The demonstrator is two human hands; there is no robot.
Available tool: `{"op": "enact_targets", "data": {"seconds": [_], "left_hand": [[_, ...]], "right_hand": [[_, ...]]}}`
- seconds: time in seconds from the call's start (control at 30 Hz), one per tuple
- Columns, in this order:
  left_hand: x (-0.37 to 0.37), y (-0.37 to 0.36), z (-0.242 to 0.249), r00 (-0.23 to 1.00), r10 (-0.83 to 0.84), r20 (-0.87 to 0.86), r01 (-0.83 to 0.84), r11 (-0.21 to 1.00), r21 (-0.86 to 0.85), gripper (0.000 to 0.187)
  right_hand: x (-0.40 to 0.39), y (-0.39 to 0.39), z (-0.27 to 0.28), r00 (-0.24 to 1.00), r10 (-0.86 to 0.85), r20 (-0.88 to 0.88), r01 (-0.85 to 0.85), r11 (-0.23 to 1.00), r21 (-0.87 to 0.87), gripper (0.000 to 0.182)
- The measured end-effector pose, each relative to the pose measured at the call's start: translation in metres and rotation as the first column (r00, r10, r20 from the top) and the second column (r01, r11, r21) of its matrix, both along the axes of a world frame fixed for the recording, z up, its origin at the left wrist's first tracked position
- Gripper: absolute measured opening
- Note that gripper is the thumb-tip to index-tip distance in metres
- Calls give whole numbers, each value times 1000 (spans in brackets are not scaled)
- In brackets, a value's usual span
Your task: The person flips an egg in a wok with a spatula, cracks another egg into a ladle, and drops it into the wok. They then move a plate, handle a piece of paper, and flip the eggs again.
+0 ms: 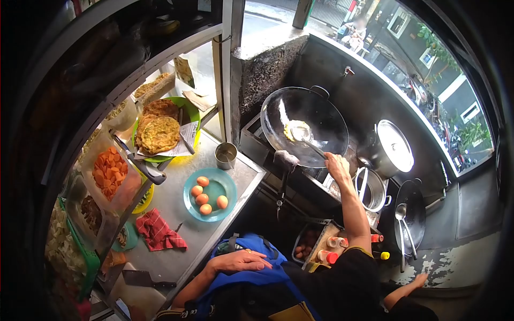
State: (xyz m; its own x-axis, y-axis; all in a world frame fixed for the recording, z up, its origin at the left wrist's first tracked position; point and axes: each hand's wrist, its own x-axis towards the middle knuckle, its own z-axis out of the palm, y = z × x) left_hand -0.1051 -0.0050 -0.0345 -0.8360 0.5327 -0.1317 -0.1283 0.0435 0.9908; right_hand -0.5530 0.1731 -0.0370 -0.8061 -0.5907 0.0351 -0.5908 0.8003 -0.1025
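Note:
My right hand (337,167) is closed on the handle of a metal ladle or spatula (313,148). The tool's head rests over yellow-white food, apparently egg (293,130), in a large dark wok (329,125). My left hand (243,261), with a ring on it, lies with its fingers stretched out on blue cloth (267,272) at my front and holds nothing visible. On the metal counter (176,200), a teal plate (217,183) bears several brown eggs (202,199). A metal cup (226,155) stands just behind the plate.
Fried omelettes (158,135) lie in a green bowl. Carrot slices (110,172), a red cloth (156,231) and a cleaver (140,278) are at left. To the right stand pots (395,145), a second wok (420,208) and bottles (327,257). Another person's hand (420,281) shows lower right.

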Motion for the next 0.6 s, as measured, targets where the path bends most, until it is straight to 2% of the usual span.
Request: {"op": "enact_targets", "data": {"seconds": [0.07, 0.27, 0.33, 0.37, 0.5, 0.6], "left_hand": [[1, 1, -2, 1000, 7, 3, -7, 1000, 4, 46], [2, 0, -3, 1000, 21, 10, -21, 1000, 8, 46], [3, 0, -3, 1000, 21, 11, -22, 1000, 11, 46], [2, -1, -4, 1000, 13, -2, -13, 1000, 15, 46], [3, -2, -3, 1000, 11, 3, -11, 1000, 16, 46], [3, -4, 0, 999, 17, 38, -18, 999, 29, 48]], "right_hand": [[6, 3, -10, 1000, 28, -12, -29, 1000, -6, 30], [14, -3, -3, 998, -26, 59, 23, 999, 44, 32], [15, -3, 5, 999, 12, 34, -13, 999, 48, 34], [11, -4, 13, 997, -58, 47, 55, 996, 64, 36], [-24, 14, 40, 985, -71, 158, 91, 989, -121, 36], [-22, 14, 69, 996, -54, 71, 52, 998, 36, 32]]}}
